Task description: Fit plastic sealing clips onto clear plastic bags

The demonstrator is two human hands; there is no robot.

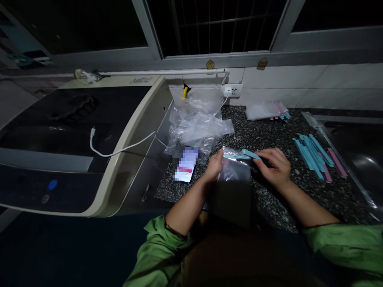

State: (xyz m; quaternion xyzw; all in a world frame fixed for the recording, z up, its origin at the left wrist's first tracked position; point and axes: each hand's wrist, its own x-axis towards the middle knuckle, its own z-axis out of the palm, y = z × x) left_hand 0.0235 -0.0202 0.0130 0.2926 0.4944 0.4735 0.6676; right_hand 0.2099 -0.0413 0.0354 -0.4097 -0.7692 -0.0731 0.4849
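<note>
My left hand is closed on the upper left corner of a clear plastic bag, which hangs down over the counter's front edge. Across the top of the bag lies a light-blue bag sealing clip; its raised arm points to the right. The fingers of my right hand pinch the right end of that clip. To the right of my right hand, several blue sealing clips and a few pink clips lie in a loose pile.
A lit phone rests left of my left hand. Behind it is a heap of clear bags. A washing machine with a white cable stands left. A bagged bundle of clips lies at the wall; a sink is right.
</note>
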